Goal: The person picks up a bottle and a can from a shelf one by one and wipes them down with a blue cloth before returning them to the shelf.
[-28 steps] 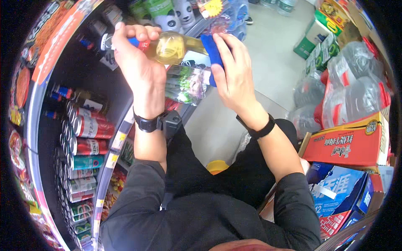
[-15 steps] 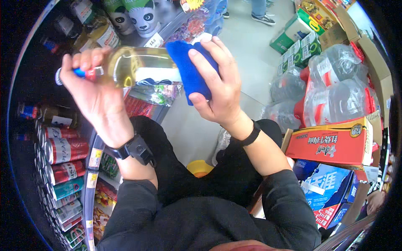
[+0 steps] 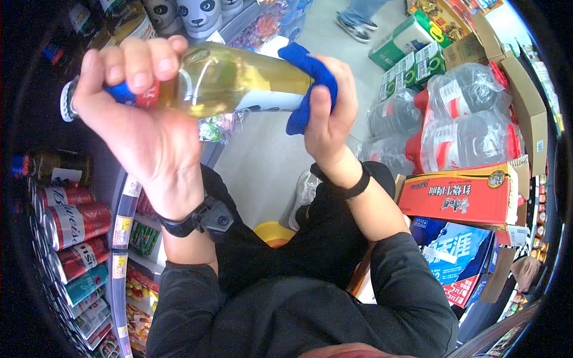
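Two bare hands share one glass bottle point(image 3: 239, 71) in the head view, held in the air above the lap, lying nearly level with its capped end to the left and its base to the right. The left hand point(image 3: 152, 134) has its grip closed round the neck; the right hand point(image 3: 334, 110) holds a blue cloth point(image 3: 322, 80) folded against the base, thumb on the near side. The step in hand looks like wiping the base end. Another pass would call for a steady hold on the neck while the cloth is pressed and turned round the glass; smooth glass could slip if that hold loosened.

Close on the left, a shelf point(image 3: 119, 298) carries stacked cans point(image 3: 77, 224), with panda-faced containers point(image 3: 200, 18) beyond the bottle; the shelf side leaves the capped end little room to swing. On the right are wrapped clear bottles point(image 3: 468, 143), a red carton point(image 3: 459, 194) and a blue carton point(image 3: 453, 256), apart from the hands. Farther off, another person's legs point(image 3: 358, 12) stand on the floor point(image 3: 256, 161). Nothing visible comes between cloth and bottle.
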Demonstrator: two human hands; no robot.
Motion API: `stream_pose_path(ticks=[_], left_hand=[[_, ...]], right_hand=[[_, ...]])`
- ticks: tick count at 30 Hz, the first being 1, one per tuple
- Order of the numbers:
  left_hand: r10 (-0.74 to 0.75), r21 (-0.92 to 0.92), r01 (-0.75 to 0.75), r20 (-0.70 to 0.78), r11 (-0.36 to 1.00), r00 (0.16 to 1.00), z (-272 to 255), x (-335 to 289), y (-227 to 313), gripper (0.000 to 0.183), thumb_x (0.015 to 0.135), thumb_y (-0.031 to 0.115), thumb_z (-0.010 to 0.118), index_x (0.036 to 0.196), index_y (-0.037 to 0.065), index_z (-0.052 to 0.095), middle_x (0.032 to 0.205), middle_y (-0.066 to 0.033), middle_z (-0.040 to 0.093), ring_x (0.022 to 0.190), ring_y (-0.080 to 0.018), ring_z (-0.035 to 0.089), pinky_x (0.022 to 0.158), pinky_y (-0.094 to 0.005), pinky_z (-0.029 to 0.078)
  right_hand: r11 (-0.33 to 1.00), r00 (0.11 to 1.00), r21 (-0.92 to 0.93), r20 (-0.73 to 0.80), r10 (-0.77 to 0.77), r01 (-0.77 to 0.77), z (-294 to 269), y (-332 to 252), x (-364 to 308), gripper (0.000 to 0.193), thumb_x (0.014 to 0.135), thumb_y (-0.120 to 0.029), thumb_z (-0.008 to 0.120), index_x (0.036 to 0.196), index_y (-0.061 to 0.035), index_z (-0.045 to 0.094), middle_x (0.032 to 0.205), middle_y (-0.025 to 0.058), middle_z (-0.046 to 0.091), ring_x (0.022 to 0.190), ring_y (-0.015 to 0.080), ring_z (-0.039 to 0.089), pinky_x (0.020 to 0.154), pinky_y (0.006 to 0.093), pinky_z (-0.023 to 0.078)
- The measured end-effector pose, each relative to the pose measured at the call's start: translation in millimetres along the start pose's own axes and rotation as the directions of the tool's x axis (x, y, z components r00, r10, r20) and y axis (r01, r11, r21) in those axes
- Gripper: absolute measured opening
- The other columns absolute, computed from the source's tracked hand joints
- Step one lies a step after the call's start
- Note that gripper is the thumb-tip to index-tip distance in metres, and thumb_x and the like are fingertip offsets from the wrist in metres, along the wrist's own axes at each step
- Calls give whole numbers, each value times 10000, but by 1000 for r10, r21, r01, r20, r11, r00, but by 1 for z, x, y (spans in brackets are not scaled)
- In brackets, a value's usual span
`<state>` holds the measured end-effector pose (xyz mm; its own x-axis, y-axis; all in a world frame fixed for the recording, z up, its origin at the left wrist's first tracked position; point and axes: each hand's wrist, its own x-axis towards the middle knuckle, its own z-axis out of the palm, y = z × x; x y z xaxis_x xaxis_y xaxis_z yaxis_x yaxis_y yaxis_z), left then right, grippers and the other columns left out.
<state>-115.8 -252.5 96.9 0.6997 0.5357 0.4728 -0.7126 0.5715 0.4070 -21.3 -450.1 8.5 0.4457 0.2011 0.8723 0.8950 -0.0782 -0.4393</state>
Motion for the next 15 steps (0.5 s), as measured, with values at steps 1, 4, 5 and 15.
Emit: stream_pose_path(ticks=[1,4,5,15], left_hand=[[15,44,-16,23,999,1000,4,-2,-3,301,999,217,514,719,143,431,623,-6,428,658,-200,462,874,-405,440],[21,145,-42,143,989,989,10,-7,-13,312,1003,268,512,720,160,434,614,6,432,651,-188,475,871,-407,431],[0,147,-27,179,989,984,7,-4,-12,312,1000,265,511,716,160,435,607,9,431,635,-182,470,851,-400,429],[-266,-42,298,352,954,898,-34,25,-2,319,968,232,567,670,176,468,567,46,438,559,-116,439,741,-331,408]], right_hand=[[985,987,56,3,163,-163,2,-4,0,321,1007,-215,566,1170,47,653,1052,193,655,932,306,637,846,369,504],[793,824,226,118,554,-565,-2,-12,7,337,1060,-267,536,1076,38,681,847,21,640,753,95,558,700,280,472],[656,744,364,208,635,-662,-1,-8,9,358,1061,-313,548,1071,16,688,813,-35,604,743,42,514,660,258,450],[-274,185,290,917,353,-917,-14,8,-14,565,1051,-433,474,1379,22,543,1204,266,668,929,351,733,679,397,638]])
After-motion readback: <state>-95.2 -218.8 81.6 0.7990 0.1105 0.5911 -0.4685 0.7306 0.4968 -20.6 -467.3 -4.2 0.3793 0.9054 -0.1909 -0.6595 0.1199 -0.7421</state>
